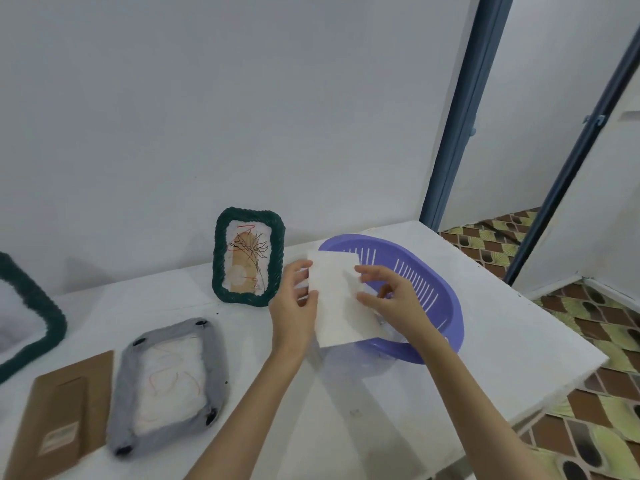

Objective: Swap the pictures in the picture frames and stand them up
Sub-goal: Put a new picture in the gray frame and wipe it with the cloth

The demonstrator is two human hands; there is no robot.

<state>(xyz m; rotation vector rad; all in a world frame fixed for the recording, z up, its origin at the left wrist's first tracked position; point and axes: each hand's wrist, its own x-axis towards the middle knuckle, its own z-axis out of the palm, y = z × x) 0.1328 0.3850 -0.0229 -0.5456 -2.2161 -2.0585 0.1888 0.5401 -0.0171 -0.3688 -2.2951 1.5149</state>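
- purple basket (437, 295), slotted wall, on my white table (491, 327) at its right end
- white wall (214, 109) behind table
- blue door frame (464, 112) at right
- patterned floor (595, 327), green and brown, beyond the table edge

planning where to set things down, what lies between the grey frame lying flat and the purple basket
In the head view, the left hand and its forearm cross that stretch above the white table. Nothing else lies between the grey frame and the purple basket.
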